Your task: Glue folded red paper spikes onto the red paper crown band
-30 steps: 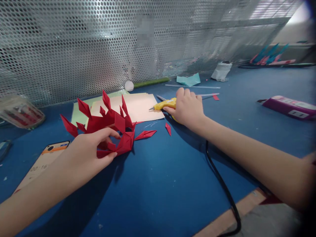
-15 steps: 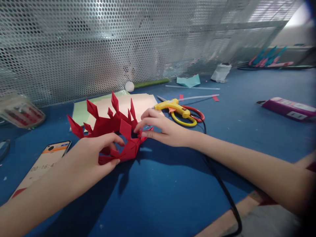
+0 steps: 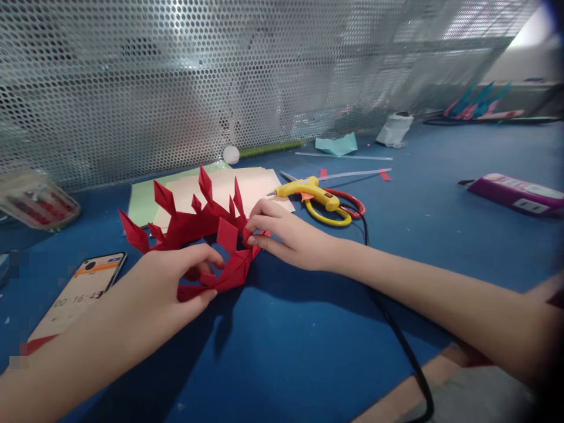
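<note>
A red folded-paper crown (image 3: 189, 226) with several pointed diamond tips stands in a ring just above the blue table. My left hand (image 3: 171, 282) grips its near left side, thumb outside and fingers curled inside the band. At the crown's right side, my right hand (image 3: 286, 232) pinches a small folded part between thumb and fingers; the fingertips partly hide it. Behind my right hand lies a yellow hot glue gun (image 3: 308, 189), resting across scissors (image 3: 328, 220) with yellow and red handles.
Pale paper sheets (image 3: 264, 179) lie behind the crown. A phone (image 3: 83, 288) showing a timer is at left, near a clear tub (image 3: 39, 200). Glue sticks (image 3: 352, 174), a teal paper piece (image 3: 337, 144) and a purple packet (image 3: 515, 192) sit farther right. A perforated metal panel (image 3: 176, 88) borders the back.
My right hand has shifted slightly left and down, its fingers closing on the crown's right part. The crown's near side has moved slightly downward with my left hand.
</note>
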`<action>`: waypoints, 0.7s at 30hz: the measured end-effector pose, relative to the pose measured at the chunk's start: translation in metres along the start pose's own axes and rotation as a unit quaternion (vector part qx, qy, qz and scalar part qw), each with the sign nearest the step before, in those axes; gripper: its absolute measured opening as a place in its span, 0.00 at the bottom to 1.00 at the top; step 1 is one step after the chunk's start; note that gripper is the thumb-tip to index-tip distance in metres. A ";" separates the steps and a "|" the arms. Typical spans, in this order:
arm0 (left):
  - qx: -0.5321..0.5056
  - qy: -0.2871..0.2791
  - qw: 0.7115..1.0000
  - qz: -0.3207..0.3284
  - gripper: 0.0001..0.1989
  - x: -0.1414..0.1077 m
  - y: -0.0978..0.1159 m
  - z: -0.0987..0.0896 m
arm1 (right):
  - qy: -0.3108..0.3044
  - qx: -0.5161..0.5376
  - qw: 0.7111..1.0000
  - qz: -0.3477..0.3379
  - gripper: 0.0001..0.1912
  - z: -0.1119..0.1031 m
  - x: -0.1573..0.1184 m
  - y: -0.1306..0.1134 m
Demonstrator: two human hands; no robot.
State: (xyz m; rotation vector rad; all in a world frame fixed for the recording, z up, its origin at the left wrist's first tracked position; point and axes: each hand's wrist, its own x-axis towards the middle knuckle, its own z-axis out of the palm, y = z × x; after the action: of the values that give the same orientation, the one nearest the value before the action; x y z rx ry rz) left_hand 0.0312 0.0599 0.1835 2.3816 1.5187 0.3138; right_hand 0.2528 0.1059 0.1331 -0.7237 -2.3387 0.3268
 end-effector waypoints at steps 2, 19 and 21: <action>-0.003 -0.002 1.000 0.007 0.09 0.000 0.000 0.000 | 0.001 0.014 1.000 -0.004 0.06 -0.001 0.000 -0.001; 0.017 -0.018 0.999 0.020 0.07 -0.004 0.005 -0.003 | -0.018 0.039 0.999 -0.006 0.03 -0.009 0.002 0.001; 0.013 -0.026 0.999 0.022 0.06 -0.004 0.005 -0.003 | -0.014 0.035 0.999 -0.013 0.03 -0.009 0.002 0.001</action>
State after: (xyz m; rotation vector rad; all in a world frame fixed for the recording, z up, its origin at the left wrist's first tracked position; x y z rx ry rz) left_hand 0.0326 0.0543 0.1885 2.4280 1.4574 0.2422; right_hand 0.2582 0.1084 0.1399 -0.6589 -2.3474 0.4079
